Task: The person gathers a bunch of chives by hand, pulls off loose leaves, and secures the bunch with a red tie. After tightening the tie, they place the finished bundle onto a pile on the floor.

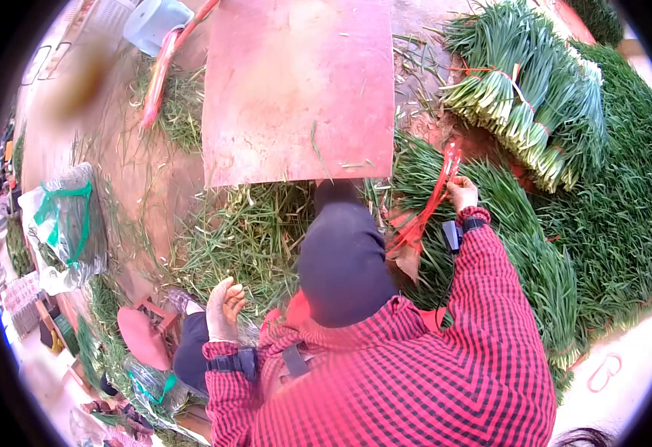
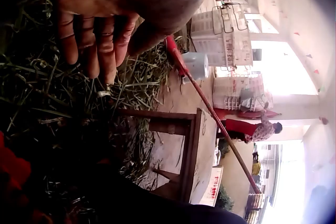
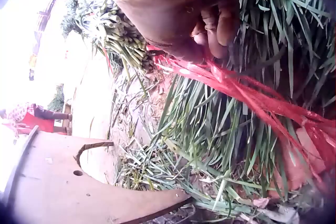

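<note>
My right hand [image 1: 462, 194] pinches red plastic strips [image 1: 435, 200] between thumb and fingers, over a heap of long green leafy stalks [image 1: 516, 216]. In the right wrist view the curled fingers [image 3: 212, 32] grip the red strips [image 3: 236, 87], which trail down across the leaves. My left hand [image 1: 225, 304] is held in the air beside my leg, fingers relaxed, with nothing in it. In the left wrist view that hand [image 2: 110, 19] hangs above loose green trimmings [image 2: 136, 79].
A pinkish board table [image 1: 300, 89] stands ahead of me. Tied bundles of green stalks [image 1: 516, 89] lie at the upper right beside a large leafy heap [image 1: 624, 186]. A red stool [image 1: 145, 337], a plastic-wrapped package [image 1: 68, 220] and a pale blue bucket [image 1: 156, 26] are on the left.
</note>
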### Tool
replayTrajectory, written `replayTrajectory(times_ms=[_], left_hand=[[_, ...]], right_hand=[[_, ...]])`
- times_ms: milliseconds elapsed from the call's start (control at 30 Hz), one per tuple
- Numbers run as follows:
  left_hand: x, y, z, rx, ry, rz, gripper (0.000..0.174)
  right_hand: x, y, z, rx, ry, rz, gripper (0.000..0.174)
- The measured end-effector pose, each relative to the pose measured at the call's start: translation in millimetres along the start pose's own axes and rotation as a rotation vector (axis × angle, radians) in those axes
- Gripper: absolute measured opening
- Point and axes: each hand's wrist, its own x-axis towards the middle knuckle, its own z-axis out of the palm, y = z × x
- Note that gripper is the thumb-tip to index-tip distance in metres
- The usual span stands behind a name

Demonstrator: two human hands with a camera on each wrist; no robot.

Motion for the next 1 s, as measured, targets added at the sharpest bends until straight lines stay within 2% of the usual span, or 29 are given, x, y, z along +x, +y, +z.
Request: replayTrajectory(times_ms=[167,200,233,267,300,333,367,400,433,467,500,533,633,733,800,833,867,900,933,967,1000], left_hand=[[-1.8,-9.4,-10.8,-0.037,0.000,-0.004,0.043],[-4.0,-5.1,-4.6,-0.010,0.006,-0.044,0.045],[-7.4,4.7,6.4,0.004,0.054,-0.067,0.047],[-11.4,16.9,15.1,0.029,0.032,-0.118,0.050],[-17.3,14.0,10.6,-0.013,-0.049,-0.034,0.053],[-17.2,27.6,18.2,0.095,0.010,-0.151,0.051],[-14.5,10.8,2.1,-0.050,-0.055,-0.020,0.046],[-7.0,8.2,-4.1,-0.075,-0.066,-0.024,0.038],[5.1,1.8,-9.8,-0.107,-0.045,-0.047,0.031],[6.0,-0.5,-5.9,-0.112,-0.018,-0.073,0.027],[-0.4,-3.3,-9.0,-0.140,-0.030,-0.035,0.027],[-2.2,-5.6,-12.6,-0.143,-0.032,-0.029,0.027],[-0.5,-13.0,-17.4,-0.153,-0.023,-0.023,0.028],[-4.5,-18.1,-22.0,-0.192,-0.023,0.004,0.027],[3.2,-22.3,-33.6,-0.219,-0.034,-0.032,0.030],[8.4,-24.9,-31.1,-0.221,-0.079,-0.067,0.031],[-14.8,-10.2,-27.3,-0.209,-0.068,0.014,0.039],[-11.2,-5.4,-27.9,-0.158,-0.065,-0.034,0.046],[-7.5,-12.7,-32.6,-0.179,-0.086,-0.001,0.048],[-5.0,-14.2,-31.8,-0.174,-0.018,-0.021,0.041],[-7.8,-18.9,-37.9,-0.230,-0.037,0.060,0.039]], right_hand=[[-1.3,9.1,-19.7,0.019,-0.045,-0.092,0.026],[-10.2,0.9,-24.9,0.143,-0.081,-0.029,0.034],[5.8,19.0,-28.8,0.269,-0.130,0.000,0.036],[24.6,32.2,-43.2,0.306,-0.226,0.079,0.034],[30.4,35.5,-40.0,0.349,-0.287,0.010,0.033],[35.7,31.8,-37.8,0.322,-0.343,0.028,0.026],[70.8,51.6,-42.4,0.290,-0.424,0.024,0.023],[64.6,34.0,-37.6,-0.023,-0.245,0.009,0.017],[93.1,58.8,-30.8,0.144,-0.189,-0.046,0.011],[83.1,44.2,-37.4,0.140,-0.210,-0.045,0.005],[75.4,46.3,-27.7,0.307,-0.102,-0.072,0.002],[121.5,79.8,-45.8,0.178,-0.365,-0.005,0.007],[94.1,35.4,-53.5,-0.195,-0.471,0.373,0.016],[94.8,-9.2,-74.8,-0.043,-0.500,0.259,0.022],[126.1,-3.9,-82.7,0.021,-0.548,0.022,0.011],[110.0,-25.3,-89.2,-0.188,-0.562,-0.117,0.016],[77.6,-57.1,-89.4,-0.411,-0.550,-0.266,0.023],[39.7,-93.3,-85.8,-0.616,-0.514,-0.409,0.031],[19.4,-104.3,-83.0,-0.394,-0.535,-0.426,0.025],[21.0,-95.6,-69.6,0.108,-0.364,-0.276,0.017],[-17.4,-123.7,-54.6,0.112,-0.164,-0.288,0.017]])
